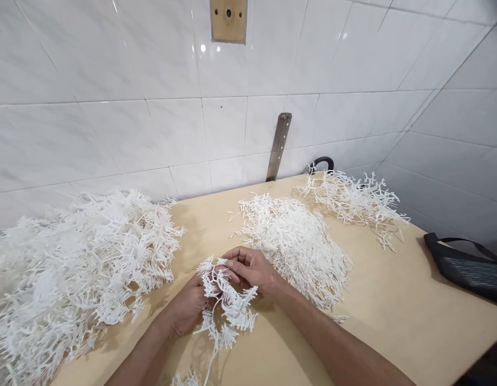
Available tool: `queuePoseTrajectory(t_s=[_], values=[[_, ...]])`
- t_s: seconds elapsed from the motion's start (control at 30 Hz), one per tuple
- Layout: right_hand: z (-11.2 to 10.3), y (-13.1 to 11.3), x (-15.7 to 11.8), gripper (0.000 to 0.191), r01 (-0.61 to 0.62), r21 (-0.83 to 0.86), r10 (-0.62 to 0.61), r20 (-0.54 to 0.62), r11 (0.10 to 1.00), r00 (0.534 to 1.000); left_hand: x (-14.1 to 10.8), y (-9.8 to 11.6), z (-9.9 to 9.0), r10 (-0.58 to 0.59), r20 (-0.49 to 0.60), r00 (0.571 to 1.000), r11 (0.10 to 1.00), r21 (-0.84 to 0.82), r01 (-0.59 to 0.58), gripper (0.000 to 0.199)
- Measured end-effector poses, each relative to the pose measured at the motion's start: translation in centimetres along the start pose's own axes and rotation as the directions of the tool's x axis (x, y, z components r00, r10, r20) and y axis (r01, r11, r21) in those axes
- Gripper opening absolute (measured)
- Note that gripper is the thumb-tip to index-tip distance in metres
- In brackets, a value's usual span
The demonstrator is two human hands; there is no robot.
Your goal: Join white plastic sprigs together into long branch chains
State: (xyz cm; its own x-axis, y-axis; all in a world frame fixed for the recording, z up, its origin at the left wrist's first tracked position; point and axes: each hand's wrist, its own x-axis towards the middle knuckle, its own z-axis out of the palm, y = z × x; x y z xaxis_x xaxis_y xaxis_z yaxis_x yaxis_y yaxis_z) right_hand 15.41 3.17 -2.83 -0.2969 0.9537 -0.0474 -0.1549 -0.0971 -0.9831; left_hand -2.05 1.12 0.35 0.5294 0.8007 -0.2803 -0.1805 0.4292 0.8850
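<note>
Both hands meet above the front middle of the table in the head view. My left hand (pixel 192 304) is closed around a branching white piece (pixel 232 303) with fringed tips, which partly covers its fingers. The fingertips of my right hand (pixel 250 268) pinch one of the fringed tips at the top of the same piece. A thin stem hangs from it toward the bottom edge. To the left lies a large heap of similar fringed white pieces (pixel 91 257). Just beyond my right hand spreads a pile of short, thin white sticks (pixel 292 236).
Bare branched white stems (pixel 353 198) lie at the table's back right, in front of a black curved handle (pixel 323 161). A black bag (pixel 467 265) rests at the right edge. A metal strip (pixel 279 146) stands against the tiled wall behind the table (pixel 380 300).
</note>
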Motion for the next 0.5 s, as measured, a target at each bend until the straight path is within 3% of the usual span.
queuePoseTrajectory(t_s=[0.13,0.23,0.5], values=[[-0.02,0.45,0.07,0.036,0.006,0.061,0.002,-0.126,0.998,0.992,-0.32,0.45,-0.22,-0.051,-0.051,0.997,0.997,0.049,0.054,0.022],[-0.23,0.26,-0.08,0.037,-0.003,0.095,0.024,-0.227,0.995,0.973,-0.45,0.68,-0.25,-0.087,-0.027,0.996,0.994,0.058,0.089,0.031],[-0.67,0.10,-0.10,0.043,0.050,0.160,-0.010,-0.245,0.986,0.970,0.21,0.88,0.05,0.003,-0.247,0.969,0.999,-0.043,-0.014,0.046]])
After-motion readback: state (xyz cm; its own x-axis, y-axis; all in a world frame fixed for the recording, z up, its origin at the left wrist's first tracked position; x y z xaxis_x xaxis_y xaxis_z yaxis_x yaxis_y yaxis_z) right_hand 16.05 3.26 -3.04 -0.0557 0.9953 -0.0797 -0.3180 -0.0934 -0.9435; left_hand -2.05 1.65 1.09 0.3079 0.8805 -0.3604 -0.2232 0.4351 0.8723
